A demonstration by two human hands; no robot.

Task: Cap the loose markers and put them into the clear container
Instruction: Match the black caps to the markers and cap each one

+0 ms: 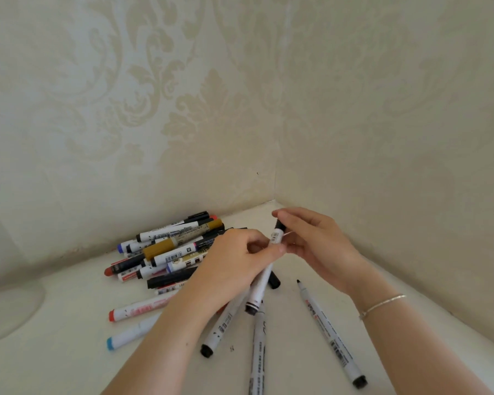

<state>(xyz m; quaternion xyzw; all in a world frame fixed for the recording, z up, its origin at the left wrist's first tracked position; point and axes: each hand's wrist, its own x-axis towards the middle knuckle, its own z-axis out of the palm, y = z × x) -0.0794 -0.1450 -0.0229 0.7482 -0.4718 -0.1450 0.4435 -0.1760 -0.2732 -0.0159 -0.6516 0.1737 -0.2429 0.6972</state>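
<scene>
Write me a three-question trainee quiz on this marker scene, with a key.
1. True or false: both hands hold the same white marker.
2. Which marker lies uncapped on the table? A) the thin marker under the right wrist B) the red-ended marker
3. Fill in: the right hand pinches the black ____ at the marker's top, while the left hand grips the barrel.

Key: 1 true; 2 A; 3 cap

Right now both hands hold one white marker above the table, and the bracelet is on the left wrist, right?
Not quite. The head view shows both hands, left hand and right hand, on the white marker, but the bracelet is on the right wrist.
</scene>
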